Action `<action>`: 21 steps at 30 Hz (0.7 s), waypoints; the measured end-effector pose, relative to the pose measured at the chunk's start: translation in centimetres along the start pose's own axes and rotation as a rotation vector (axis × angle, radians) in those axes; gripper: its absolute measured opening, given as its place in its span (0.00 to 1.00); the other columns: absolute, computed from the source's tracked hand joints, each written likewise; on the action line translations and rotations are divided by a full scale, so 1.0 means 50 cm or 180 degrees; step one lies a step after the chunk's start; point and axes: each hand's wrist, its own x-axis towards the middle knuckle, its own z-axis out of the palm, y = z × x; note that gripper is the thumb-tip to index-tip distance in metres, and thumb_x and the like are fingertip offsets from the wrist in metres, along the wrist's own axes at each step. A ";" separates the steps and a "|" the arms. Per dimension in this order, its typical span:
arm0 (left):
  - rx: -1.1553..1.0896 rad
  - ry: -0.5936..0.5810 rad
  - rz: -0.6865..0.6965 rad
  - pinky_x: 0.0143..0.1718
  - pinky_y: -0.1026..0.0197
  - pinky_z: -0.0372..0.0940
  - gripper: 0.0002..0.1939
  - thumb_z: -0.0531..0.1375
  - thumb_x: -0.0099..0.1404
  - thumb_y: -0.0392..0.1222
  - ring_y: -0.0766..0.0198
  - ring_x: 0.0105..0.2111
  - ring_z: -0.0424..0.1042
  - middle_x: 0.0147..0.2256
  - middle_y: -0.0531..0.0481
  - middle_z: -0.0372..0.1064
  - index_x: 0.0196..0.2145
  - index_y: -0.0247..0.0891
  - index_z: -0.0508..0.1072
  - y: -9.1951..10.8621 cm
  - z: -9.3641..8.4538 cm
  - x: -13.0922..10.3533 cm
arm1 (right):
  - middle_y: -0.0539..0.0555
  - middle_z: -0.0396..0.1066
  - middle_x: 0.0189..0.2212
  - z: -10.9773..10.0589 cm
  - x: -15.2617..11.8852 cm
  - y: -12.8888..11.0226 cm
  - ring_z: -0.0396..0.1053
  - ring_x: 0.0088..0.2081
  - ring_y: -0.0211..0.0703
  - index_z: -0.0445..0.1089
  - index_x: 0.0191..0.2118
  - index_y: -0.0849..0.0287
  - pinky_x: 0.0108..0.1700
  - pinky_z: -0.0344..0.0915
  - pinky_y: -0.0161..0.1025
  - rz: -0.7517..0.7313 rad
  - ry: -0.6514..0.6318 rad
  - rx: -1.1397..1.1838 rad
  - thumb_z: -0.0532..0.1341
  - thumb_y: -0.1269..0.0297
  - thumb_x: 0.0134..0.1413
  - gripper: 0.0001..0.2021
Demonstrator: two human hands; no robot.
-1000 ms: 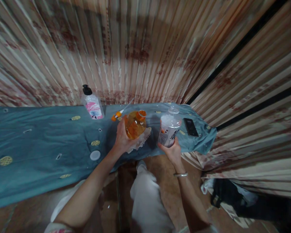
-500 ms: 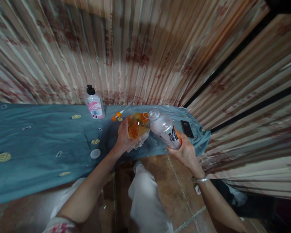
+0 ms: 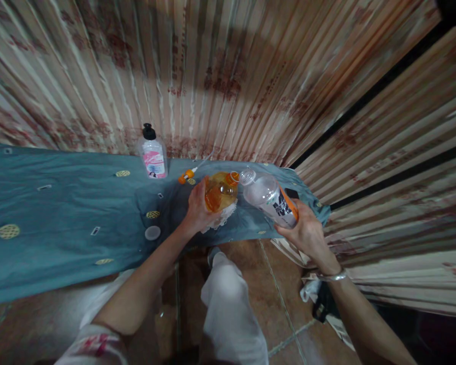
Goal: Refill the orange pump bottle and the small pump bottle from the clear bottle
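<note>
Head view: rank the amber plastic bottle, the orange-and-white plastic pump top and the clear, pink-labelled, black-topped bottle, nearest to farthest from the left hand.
1. Amber plastic bottle, held in the left hand.
2. Orange-and-white plastic pump top, just beyond that hand.
3. Clear, pink-labelled, black-topped bottle, upright, farther left.

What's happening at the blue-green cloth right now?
The left hand grips an open amber plastic bottle. The right hand holds an open clear plastic bottle tilted toward it, the two mouths close together. An orange pump top and a round white cap lie on the blue-green cloth.
</note>
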 end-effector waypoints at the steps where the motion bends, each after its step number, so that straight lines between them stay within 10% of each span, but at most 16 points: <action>1: 0.0009 -0.0031 -0.0011 0.69 0.33 0.59 0.59 0.77 0.46 0.48 0.35 0.65 0.66 0.65 0.35 0.65 0.71 0.40 0.56 0.000 -0.001 0.001 | 0.67 0.75 0.55 -0.006 0.004 0.001 0.74 0.57 0.65 0.63 0.64 0.61 0.58 0.71 0.58 -0.0038 -0.0003 -0.0044 0.68 0.50 0.49 0.39; 21: 0.0192 -0.0134 0.0176 0.67 0.35 0.60 0.63 0.77 0.47 0.46 0.36 0.65 0.67 0.66 0.30 0.63 0.73 0.38 0.50 -0.008 0.006 0.003 | 0.70 0.75 0.52 -0.071 0.042 0.022 0.75 0.52 0.67 0.63 0.64 0.65 0.54 0.72 0.57 -0.0550 -0.0144 -0.0534 0.67 0.53 0.49 0.37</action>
